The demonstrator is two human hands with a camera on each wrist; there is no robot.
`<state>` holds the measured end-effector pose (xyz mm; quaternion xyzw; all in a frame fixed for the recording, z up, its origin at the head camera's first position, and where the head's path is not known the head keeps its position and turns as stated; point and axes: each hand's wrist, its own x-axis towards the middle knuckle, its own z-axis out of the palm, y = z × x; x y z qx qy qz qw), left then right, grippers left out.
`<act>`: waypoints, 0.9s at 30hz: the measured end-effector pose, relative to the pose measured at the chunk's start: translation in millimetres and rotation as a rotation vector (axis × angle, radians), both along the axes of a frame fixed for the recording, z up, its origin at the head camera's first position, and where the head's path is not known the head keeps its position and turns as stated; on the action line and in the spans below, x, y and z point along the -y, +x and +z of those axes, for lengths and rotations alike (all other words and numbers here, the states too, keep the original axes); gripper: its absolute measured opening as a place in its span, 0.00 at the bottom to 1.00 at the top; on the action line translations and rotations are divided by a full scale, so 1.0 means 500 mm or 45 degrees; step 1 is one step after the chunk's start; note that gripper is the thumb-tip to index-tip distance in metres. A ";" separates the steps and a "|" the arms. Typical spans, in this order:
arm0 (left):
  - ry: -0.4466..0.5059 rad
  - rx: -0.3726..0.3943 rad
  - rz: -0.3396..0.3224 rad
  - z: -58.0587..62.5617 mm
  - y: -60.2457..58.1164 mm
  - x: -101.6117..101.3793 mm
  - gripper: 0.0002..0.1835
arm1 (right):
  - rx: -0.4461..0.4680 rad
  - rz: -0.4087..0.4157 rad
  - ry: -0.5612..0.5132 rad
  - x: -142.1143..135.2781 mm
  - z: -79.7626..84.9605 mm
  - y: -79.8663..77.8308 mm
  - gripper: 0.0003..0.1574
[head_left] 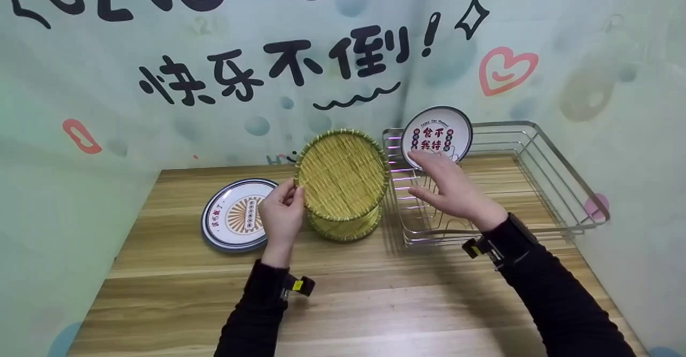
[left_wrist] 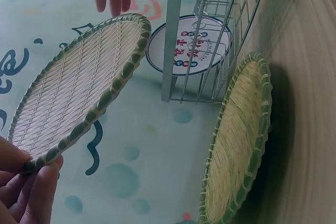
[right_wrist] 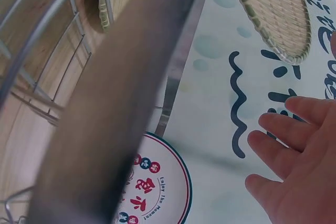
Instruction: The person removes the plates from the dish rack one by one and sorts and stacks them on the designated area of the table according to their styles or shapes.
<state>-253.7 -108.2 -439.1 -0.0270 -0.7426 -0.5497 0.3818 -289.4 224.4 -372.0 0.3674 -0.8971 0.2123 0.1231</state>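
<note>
My left hand point(head_left: 281, 217) pinches the edge of a round woven bamboo tray point(head_left: 343, 175) between thumb and fingers. In the left wrist view this tray point(left_wrist: 79, 87) is tilted and held up, apart from a second woven tray point(left_wrist: 239, 145), which lies lower on the table. The upper tray covers most of the lower tray point(head_left: 348, 229) in the head view. Over the wire basket, my right hand point(head_left: 453, 188) has its fingers extended and holds nothing. Behind its fingertips, a white plate with red lettering point(head_left: 437, 129) stands upright in the basket.
The metal wire basket point(head_left: 571, 170) occupies the table's right rear. Stacked white plates with dark rims point(head_left: 228, 215) lie at the left, partly behind my left hand. A printed backdrop point(head_left: 225, 132) rises behind the wooden table point(head_left: 353, 303).
</note>
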 end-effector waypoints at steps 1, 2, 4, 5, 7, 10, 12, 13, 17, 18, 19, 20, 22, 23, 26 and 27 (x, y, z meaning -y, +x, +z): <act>-0.001 0.014 0.001 -0.002 -0.001 0.002 0.10 | 0.002 -0.001 0.007 -0.001 -0.001 0.000 0.46; -0.001 0.023 0.001 -0.003 -0.001 0.003 0.09 | 0.005 -0.002 0.013 -0.003 -0.002 0.001 0.46; 0.001 0.040 -0.003 -0.004 -0.001 0.005 0.09 | 0.007 -0.004 0.023 -0.006 -0.005 0.001 0.46; 0.008 0.050 -0.007 -0.004 -0.002 0.006 0.09 | 0.007 -0.006 0.028 -0.007 -0.006 0.001 0.46; 0.034 0.080 -0.023 -0.005 -0.002 0.007 0.10 | 0.013 -0.015 0.040 -0.011 -0.008 0.001 0.46; 0.075 0.140 -0.049 -0.006 -0.003 0.008 0.10 | 0.034 -0.038 0.056 -0.015 -0.011 0.002 0.47; 0.100 0.185 -0.064 -0.007 -0.005 0.008 0.10 | 0.060 -0.054 0.066 -0.017 -0.013 0.004 0.47; 0.103 0.204 -0.066 -0.009 -0.005 0.008 0.10 | 0.069 -0.058 0.072 -0.018 -0.014 0.004 0.47; 0.111 0.255 -0.092 -0.015 -0.009 0.007 0.09 | 0.104 -0.074 0.086 -0.023 -0.020 0.007 0.47; 0.114 0.264 -0.100 -0.018 -0.010 0.007 0.09 | 0.107 -0.078 0.089 -0.024 -0.021 0.007 0.47; 0.115 0.273 -0.105 -0.020 -0.011 0.008 0.09 | 0.111 -0.083 0.093 -0.026 -0.022 0.008 0.47; 0.121 0.286 -0.114 -0.022 -0.012 0.008 0.09 | 0.116 -0.089 0.096 -0.027 -0.023 0.009 0.48; 0.129 0.314 -0.126 -0.027 -0.014 0.008 0.09 | 0.121 -0.099 0.102 -0.030 -0.026 0.009 0.48; 0.126 0.330 -0.125 -0.029 -0.015 0.009 0.09 | 0.122 -0.101 0.103 -0.031 -0.027 0.009 0.48; 0.113 0.380 -0.121 -0.034 -0.018 0.008 0.08 | 0.117 -0.105 0.097 -0.033 -0.032 0.010 0.48; 0.106 0.394 -0.118 -0.036 -0.018 0.007 0.08 | 0.115 -0.104 0.093 -0.033 -0.033 0.010 0.48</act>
